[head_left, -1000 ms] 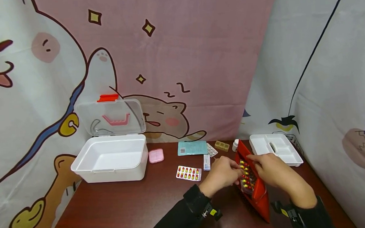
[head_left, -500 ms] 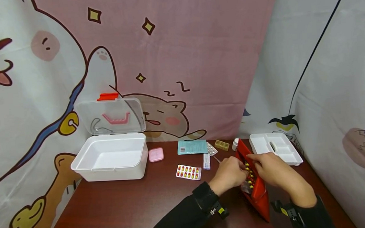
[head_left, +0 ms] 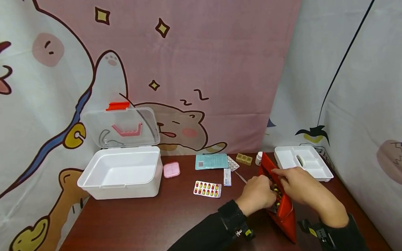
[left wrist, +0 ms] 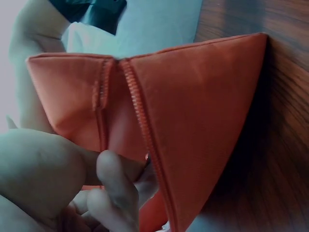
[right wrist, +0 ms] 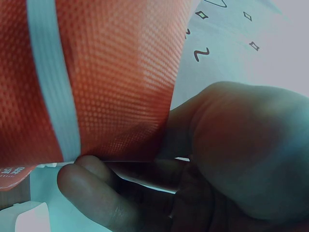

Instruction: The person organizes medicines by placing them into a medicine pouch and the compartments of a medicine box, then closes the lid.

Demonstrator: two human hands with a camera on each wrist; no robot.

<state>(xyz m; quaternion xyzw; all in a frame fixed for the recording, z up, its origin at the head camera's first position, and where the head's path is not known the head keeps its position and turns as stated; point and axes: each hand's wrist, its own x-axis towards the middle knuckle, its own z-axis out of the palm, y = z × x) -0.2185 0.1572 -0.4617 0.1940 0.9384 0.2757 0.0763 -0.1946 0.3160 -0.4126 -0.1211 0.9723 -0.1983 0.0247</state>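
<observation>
A red zippered pouch (head_left: 285, 220) stands on the table at the right, its zip side gaping. My left hand (head_left: 257, 194) reaches into the opening, pinching a blister pack of red and yellow capsules (head_left: 277, 191) that is mostly inside. In the left wrist view, the left hand's fingers (left wrist: 113, 179) go past the zip (left wrist: 137, 106), and their tips are partly hidden. With my right hand (head_left: 301, 185) I grip the pouch's upper edge. The right wrist view has the thumb and fingers around the red mesh-textured fabric (right wrist: 120, 92) with its pale band.
Another capsule blister pack (head_left: 207, 189) lies left of my hands. Behind are a teal packet (head_left: 211, 161), small box (head_left: 227, 177), yellowish pill case (head_left: 244, 159) and white bottle (head_left: 259, 159). A divided tray (head_left: 320, 168), pink case (head_left: 171, 170) and open white box (head_left: 122, 190) stand further out.
My left hand has moved right and deeper into the pouch, and the capsule blister pack has slid further inside. The right hand keeps its hold on the edge.
</observation>
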